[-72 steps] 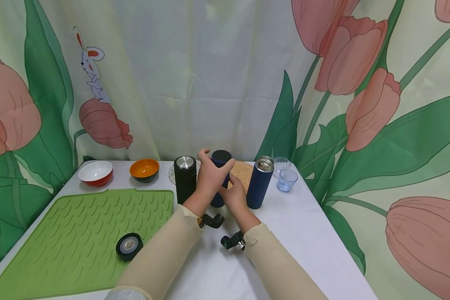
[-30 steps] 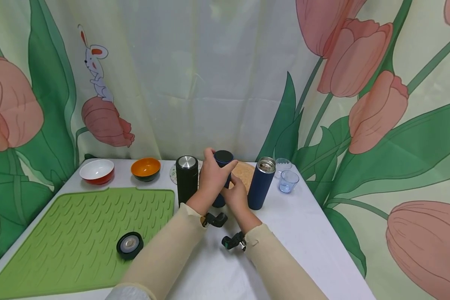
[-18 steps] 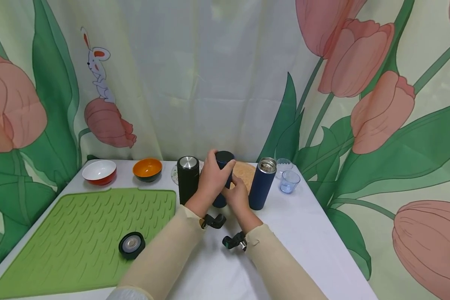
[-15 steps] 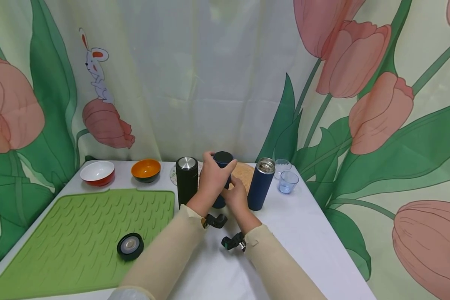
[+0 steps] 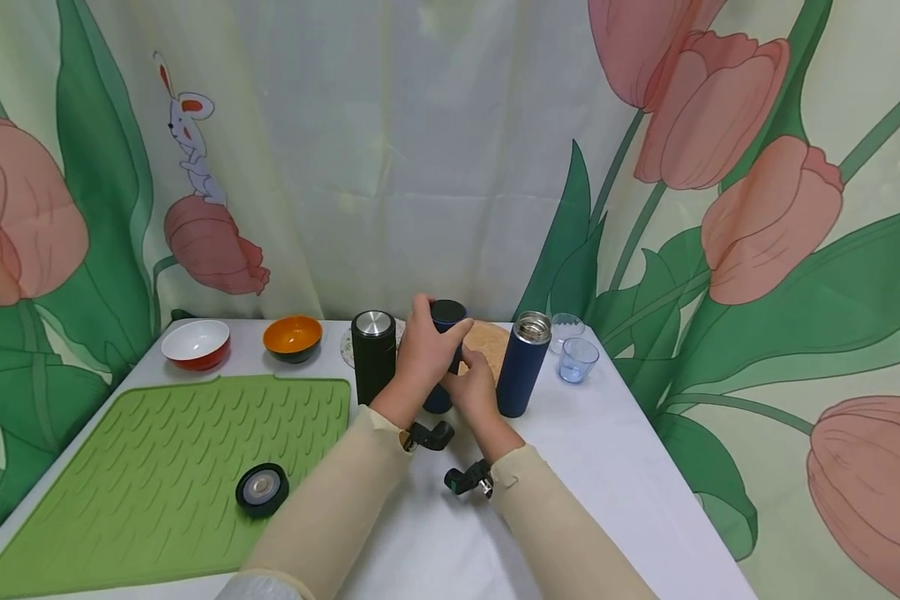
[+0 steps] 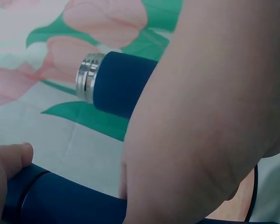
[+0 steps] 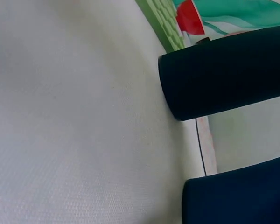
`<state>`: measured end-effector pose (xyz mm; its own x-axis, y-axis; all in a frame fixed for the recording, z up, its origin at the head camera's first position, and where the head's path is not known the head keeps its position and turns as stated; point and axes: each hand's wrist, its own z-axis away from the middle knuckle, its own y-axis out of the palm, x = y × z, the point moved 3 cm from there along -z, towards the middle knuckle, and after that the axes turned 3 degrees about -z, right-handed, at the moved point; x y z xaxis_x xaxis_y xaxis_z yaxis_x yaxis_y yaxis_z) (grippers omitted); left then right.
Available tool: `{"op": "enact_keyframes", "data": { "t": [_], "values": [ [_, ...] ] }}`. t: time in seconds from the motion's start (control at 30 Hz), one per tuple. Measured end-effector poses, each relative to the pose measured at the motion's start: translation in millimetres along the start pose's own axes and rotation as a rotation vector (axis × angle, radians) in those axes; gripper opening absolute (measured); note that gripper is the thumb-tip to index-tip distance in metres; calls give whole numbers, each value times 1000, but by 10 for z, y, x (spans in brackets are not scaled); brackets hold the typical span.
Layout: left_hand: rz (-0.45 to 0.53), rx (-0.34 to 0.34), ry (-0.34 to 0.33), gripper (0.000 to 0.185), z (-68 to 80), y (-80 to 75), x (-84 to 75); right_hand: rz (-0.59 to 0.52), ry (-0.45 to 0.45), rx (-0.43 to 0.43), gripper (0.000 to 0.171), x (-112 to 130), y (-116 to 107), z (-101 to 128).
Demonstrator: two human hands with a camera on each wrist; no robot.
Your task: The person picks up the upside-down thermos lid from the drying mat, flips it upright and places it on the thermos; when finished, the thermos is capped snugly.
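A dark blue flask [image 5: 447, 316] with a black cap stands at the middle of the white table [image 5: 607, 467]. My left hand [image 5: 425, 352] wraps around its upper part and cap, thumb on the near side. My right hand [image 5: 476, 388] holds the flask's body lower down, on its right. In the left wrist view the flask [image 6: 60, 205] lies along the bottom edge with a thumb [image 6: 7, 161] on it. Its base [image 7: 240, 196] shows in the right wrist view.
A black flask [image 5: 373, 354] stands just left of my hands and an open navy flask [image 5: 522, 362] with a steel rim just right. A loose lid [image 5: 262, 490] lies on the green mat [image 5: 120, 467]. Two bowls [image 5: 195, 343] [image 5: 292, 337], a cork coaster [image 5: 486, 337] and glass cups [image 5: 576, 358] sit behind.
Both hands have stayed on the dark blue flask, with only small shifts of the fingers. The view has drifted slightly.
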<state>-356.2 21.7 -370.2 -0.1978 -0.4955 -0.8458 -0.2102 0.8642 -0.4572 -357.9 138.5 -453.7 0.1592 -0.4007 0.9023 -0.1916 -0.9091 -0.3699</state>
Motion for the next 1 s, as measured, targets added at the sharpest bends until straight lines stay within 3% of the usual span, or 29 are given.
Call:
{"op": "enact_keyframes", "data": {
  "t": [0.33, 0.5, 0.6, 0.7, 0.87, 1.0],
  "values": [
    [32, 84, 0, 75, -1, -50, 4, 17, -31, -9, 57, -27, -11, -4],
    [49, 61, -32, 79, 105, -34, 4, 14, -7, -10, 57, -24, -5, 4],
    [75, 42, -36, 87, 321, -29, 2, 38, 0, -17, 46, -26, 0, 23],
    [58, 70, -8, 91, 598, -86, -16, 52, -38, -5, 46, -7, 1, 38],
    [-115, 205, 67, 80, 1029, -301, 53, -23, -21, 6, 63, 31, 4, 39],
    [-275, 265, 118, 66, 1302, -495, 257, 2, 16, -10, 68, 13, 4, 33]
  ]
}}
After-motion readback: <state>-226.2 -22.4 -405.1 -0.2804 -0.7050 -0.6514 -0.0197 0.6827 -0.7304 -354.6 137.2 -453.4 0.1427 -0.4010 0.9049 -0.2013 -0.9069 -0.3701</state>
